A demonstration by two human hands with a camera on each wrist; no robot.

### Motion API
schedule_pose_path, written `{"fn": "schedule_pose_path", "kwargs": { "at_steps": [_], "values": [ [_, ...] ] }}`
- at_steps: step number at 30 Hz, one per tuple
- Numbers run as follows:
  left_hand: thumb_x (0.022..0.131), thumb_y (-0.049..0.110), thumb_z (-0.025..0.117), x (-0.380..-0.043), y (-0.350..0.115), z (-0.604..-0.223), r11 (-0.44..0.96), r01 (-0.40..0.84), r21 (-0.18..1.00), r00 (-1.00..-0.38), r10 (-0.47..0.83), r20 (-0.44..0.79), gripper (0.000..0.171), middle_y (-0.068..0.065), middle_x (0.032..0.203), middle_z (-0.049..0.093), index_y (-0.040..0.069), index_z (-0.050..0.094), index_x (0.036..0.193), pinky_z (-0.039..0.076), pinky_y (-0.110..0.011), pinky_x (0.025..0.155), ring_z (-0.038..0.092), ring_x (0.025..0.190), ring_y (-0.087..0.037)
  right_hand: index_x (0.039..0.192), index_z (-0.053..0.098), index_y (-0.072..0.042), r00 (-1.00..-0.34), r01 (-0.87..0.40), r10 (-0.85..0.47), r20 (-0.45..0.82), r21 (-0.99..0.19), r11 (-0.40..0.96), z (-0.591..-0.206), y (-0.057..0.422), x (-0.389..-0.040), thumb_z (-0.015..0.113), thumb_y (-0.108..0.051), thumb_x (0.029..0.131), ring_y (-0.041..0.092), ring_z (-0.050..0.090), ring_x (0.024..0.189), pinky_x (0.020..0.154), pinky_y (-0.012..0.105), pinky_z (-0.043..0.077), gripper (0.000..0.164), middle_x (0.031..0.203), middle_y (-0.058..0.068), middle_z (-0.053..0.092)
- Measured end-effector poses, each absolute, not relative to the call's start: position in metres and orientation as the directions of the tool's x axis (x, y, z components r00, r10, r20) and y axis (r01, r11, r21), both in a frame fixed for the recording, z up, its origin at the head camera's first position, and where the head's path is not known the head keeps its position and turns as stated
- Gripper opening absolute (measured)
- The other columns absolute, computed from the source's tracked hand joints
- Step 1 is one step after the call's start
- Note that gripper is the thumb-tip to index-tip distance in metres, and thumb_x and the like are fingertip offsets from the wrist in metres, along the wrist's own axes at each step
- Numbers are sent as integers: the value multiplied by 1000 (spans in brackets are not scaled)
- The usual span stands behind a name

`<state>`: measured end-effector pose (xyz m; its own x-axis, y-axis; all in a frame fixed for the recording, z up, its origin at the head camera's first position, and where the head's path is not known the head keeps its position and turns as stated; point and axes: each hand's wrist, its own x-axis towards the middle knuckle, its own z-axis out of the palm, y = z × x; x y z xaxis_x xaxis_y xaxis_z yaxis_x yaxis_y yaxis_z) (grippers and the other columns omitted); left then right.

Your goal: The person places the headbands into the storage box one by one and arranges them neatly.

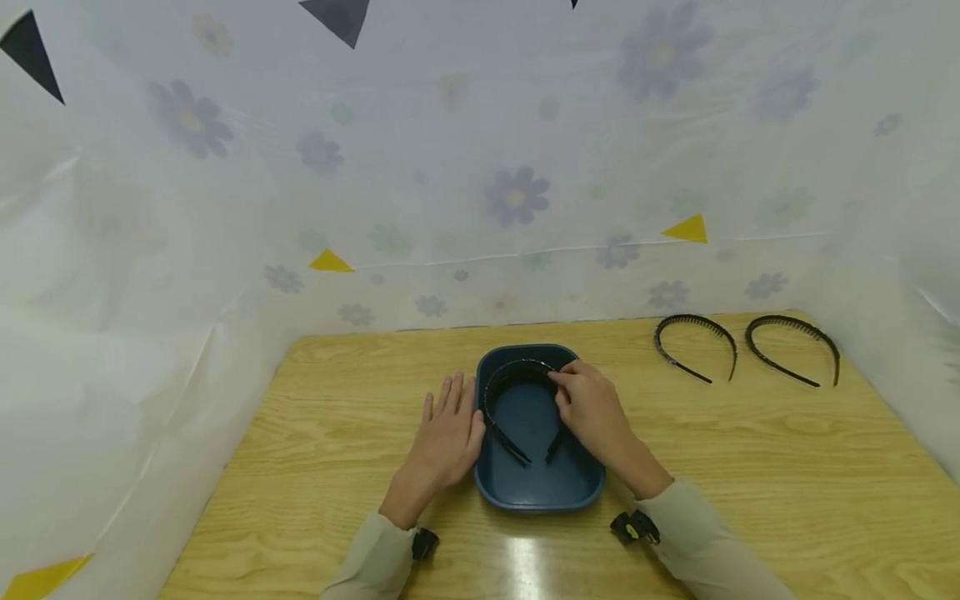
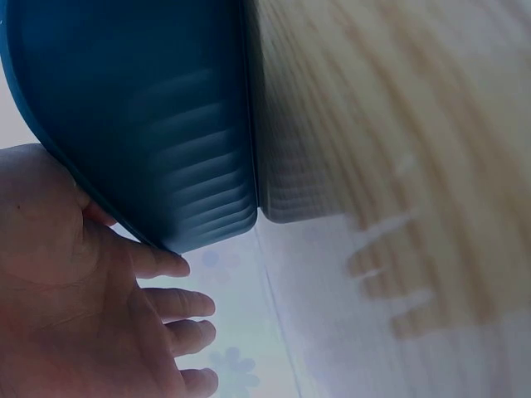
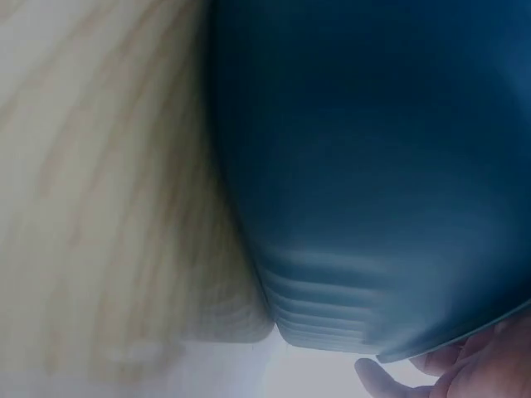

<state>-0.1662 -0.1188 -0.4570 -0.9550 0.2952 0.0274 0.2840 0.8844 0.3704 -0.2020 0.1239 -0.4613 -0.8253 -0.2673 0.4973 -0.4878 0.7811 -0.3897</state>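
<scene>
In the head view a dark blue plastic tray (image 1: 540, 493) sits on the table with a black headband (image 1: 491, 403) lying inside, its ends toward the person. My right hand (image 1: 597, 419) reaches over the tray's right rim and pinches the headband's right side; its fingertips partly cover that side. Against the left rim rests my left hand (image 1: 444, 440), fingers straight. The left wrist view shows the tray's outer wall (image 2: 149, 124) with the left hand (image 2: 91, 290) along its rim. In the right wrist view only part of the right hand (image 3: 489, 365) appears, beside the tray wall (image 3: 373, 166).
Two more black toothed headbands, one (image 1: 657, 343) nearer the tray and one (image 1: 837, 354) further right, lie at the back right of the wood-grain table (image 1: 337, 400). A white flowered sheet (image 1: 450, 208) hangs behind and at the sides.
</scene>
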Motion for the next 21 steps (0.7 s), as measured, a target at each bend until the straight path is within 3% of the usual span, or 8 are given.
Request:
{"fn": "schedule_pose_path", "kwargs": {
  "at_steps": [21],
  "values": [
    [112,33,27,-166,-120,-458,884,294,364,-953,302,37,59,-20,169,13,5,21,164,7,-60,123,9,156,-37,112,76,7,-802,-513,-334,495,-285,810,-465,123,-202,74,7,86,35,65,96,74,40,59,26,106,21,67]
  ]
}}
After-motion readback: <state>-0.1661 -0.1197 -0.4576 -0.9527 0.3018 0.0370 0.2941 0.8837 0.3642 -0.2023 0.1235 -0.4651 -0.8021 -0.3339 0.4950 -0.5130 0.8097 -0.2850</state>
